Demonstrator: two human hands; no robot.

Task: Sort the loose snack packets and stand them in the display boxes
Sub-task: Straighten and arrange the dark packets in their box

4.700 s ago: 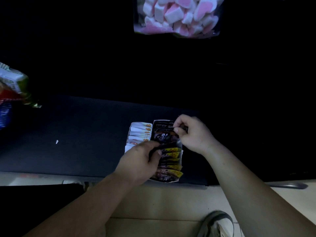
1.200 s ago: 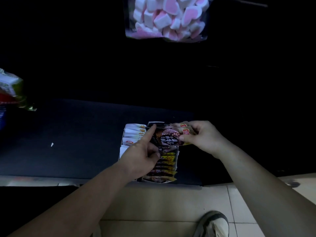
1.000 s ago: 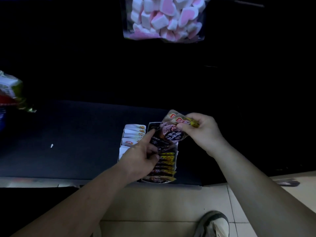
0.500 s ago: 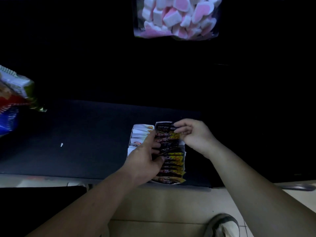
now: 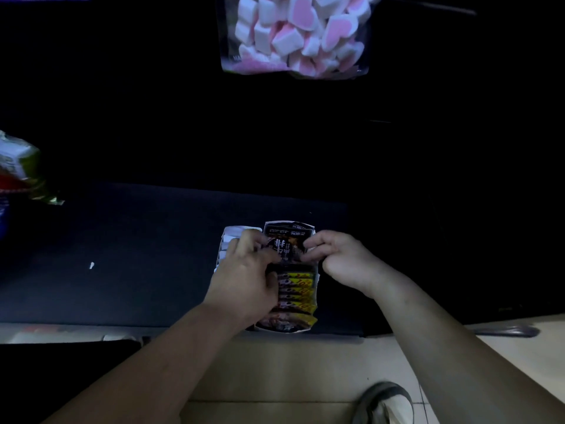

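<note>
A display box at the near edge of a dark shelf holds a row of dark packets with yellow ends, standing one behind another. A box of white packets stands touching its left side. My left hand and my right hand pinch one dark packet from either side at the back of the row. My left hand hides most of the white packets and the left half of the dark row.
A clear bag of pink and white heart marshmallows hangs above. Colourful snack bags jut in at the left edge. The shelf surface is dark, with a small white scrap. A tiled floor and a shoe lie below.
My right hand lifted a dark packet up, then brought it down into the back of the row. Now both hands close on it from either side.
</note>
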